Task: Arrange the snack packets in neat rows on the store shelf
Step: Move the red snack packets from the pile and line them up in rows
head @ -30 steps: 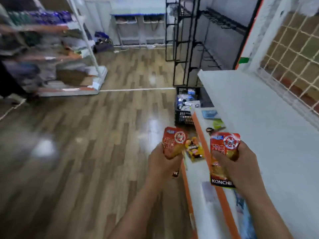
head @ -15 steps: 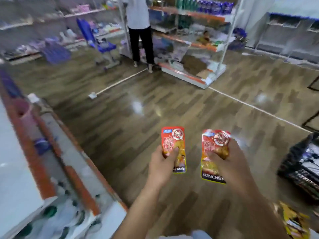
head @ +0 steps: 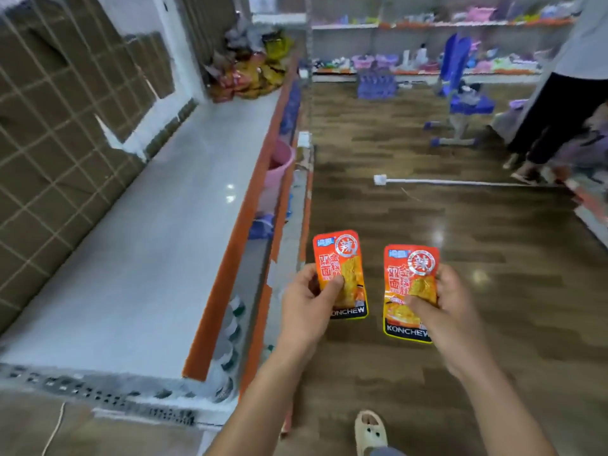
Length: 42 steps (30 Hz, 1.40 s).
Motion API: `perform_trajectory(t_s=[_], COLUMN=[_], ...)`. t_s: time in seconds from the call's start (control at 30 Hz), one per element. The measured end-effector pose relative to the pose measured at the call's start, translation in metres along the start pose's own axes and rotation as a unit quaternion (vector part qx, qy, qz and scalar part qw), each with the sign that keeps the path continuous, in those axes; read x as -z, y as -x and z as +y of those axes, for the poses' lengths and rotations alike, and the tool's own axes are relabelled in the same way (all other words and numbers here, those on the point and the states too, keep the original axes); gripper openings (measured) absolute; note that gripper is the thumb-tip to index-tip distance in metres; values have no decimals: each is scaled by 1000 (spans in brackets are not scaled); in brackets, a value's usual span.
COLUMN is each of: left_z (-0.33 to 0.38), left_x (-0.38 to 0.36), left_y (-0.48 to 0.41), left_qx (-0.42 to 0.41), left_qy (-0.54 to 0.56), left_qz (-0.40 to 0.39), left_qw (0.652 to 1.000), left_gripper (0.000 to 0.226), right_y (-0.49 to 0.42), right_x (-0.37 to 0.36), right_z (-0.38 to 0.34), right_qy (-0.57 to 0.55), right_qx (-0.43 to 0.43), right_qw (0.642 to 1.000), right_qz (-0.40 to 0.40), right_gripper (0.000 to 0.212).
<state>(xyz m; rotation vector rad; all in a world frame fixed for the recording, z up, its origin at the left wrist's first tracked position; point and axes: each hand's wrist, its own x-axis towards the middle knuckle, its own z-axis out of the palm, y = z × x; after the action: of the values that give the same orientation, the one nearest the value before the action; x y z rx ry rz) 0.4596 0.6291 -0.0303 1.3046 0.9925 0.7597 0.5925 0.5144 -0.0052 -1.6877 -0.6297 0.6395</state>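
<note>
I hold two red and orange KONCHEW snack packets upright in front of me, above the wooden floor. My left hand (head: 306, 301) grips the left packet (head: 339, 258) by its lower left side, thumb across its front. My right hand (head: 444, 307) grips the right packet (head: 409, 274) along its right side. The white store shelf (head: 138, 241) with an orange front edge runs along my left. A heap of snack packets (head: 250, 70) lies at its far end.
A pink bucket (head: 278, 166) and other goods sit on lower shelves below the top shelf. A person (head: 559, 93) stands at the far right by another shelf. A blue cart (head: 460, 103) stands ahead. A white strip (head: 444, 182) crosses the floor. My sandal (head: 370, 429) shows below.
My view has swung left from the open floor to the long white shelf. Both hands keep their packets, held at about the same height in front of me.
</note>
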Motion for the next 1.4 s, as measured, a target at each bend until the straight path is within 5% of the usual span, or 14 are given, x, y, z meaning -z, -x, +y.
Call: perform_trajectory(t_s=[0.27, 0.43, 0.57, 0.77, 1.13, 1.3, 1.4], left_z=[18, 10, -3, -15, -45, -41, -43], left_x=[45, 112, 171, 249, 315, 314, 309], left_y=[-28, -11, -3, -10, -15, -10, -5], left_qx=[-27, -10, 12, 78, 131, 122, 69], left_qy=[15, 13, -76, -272, -464, -450, -413], left_qz=[266, 434, 538, 577, 553, 566, 589], left_qw=[963, 901, 840, 766, 680, 680, 691], left_gripper=[14, 34, 65, 25, 19, 3, 15], right_y=[-118, -120, -105, -84, -45, -31, -28], right_x=[-70, -160, -235, -318, -413, -439, -450], right_z=[-42, -52, -59, -64, -58, -56, -55], right_qy=[-16, 6, 20, 85, 164, 218, 249], right_qx=[66, 107, 120, 178, 275, 336, 373], right_qw=[964, 907, 863, 812, 746, 688, 666], right_qz=[-257, -407, -491, -549, -584, -605, -597], right_gripper=[47, 35, 51, 47, 66, 49, 46])
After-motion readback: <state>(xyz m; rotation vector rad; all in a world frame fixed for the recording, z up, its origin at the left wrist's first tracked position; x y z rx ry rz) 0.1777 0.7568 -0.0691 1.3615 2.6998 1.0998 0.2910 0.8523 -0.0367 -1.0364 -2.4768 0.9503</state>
